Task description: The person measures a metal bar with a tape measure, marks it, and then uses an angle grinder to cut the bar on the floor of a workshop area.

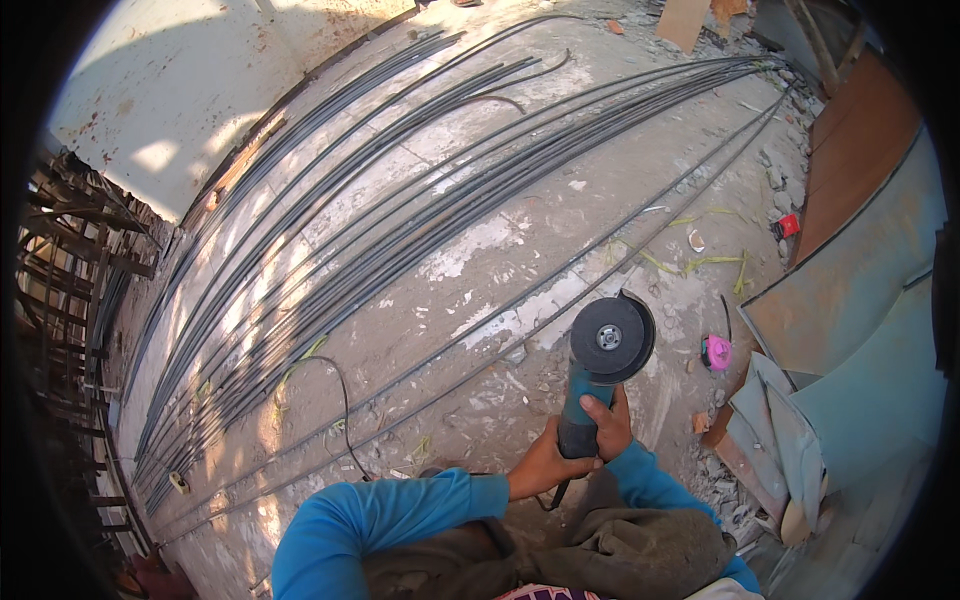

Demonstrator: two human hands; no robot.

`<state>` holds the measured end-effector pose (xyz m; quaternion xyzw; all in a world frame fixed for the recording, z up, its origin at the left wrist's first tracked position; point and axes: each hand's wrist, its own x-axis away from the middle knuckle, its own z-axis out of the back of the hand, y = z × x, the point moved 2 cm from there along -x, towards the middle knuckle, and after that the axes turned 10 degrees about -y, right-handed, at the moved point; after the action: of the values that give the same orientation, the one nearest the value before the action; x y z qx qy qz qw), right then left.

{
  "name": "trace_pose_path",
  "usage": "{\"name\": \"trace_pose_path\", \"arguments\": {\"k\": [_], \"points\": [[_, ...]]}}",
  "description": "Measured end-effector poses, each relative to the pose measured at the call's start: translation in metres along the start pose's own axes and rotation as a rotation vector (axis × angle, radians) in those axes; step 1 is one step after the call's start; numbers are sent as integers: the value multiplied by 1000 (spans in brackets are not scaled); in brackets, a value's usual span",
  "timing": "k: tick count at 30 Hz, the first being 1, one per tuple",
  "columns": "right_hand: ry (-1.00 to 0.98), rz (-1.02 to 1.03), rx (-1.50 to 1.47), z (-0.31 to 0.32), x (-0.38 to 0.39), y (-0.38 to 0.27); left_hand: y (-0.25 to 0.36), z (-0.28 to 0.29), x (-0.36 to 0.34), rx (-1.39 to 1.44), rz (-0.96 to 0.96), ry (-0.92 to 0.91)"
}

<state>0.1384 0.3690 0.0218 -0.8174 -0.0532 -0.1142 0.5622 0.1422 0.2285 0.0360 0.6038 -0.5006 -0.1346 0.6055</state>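
Observation:
An angle grinder [577, 410] with a teal and black body is held upright in front of me, its dark round disc [610, 338] facing up toward the camera. My left hand [541, 461] is closed around the lower end of the grinder's body. My right hand [608, 424] grips the same body a little higher, with the thumb across it. Two long steel bars [560, 275] lie on the ground just beyond the disc. A black power cord [347, 410] curves over the ground left of my hands.
Bundles of long steel rods [440, 215] stretch across the floor from lower left to upper right. Bent sheets [850, 310] and broken boards lie at the right, near a pink tape measure [716, 352]. A red object [786, 226] sits by rubble. Another tape measure [179, 482] lies far left.

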Motion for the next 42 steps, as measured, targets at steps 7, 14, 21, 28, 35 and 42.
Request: {"name": "trace_pose_path", "arguments": {"k": [7, 14, 21, 28, 35, 42], "points": [[-388, -199, -729, 3, -4, -2, 17, 11, 0, 276, 90, -376], [-119, -76, -523, 20, -4, 4, 24, -1, -12, 201, 90, -77], [-198, -136, -798, 21, 0, 3, 12, 3, -14, 248, 44, -247], [-94, -122, -781, 26, 7, 2, 13, -4, -18, 223, 75, -292], [-1, -153, -707, 37, -7, -6, 0, -11, -47, 125, -84, -209], [31, -114, -710, 27, -7, -10, -11, -11, -51, 20, -3, -51]]}}
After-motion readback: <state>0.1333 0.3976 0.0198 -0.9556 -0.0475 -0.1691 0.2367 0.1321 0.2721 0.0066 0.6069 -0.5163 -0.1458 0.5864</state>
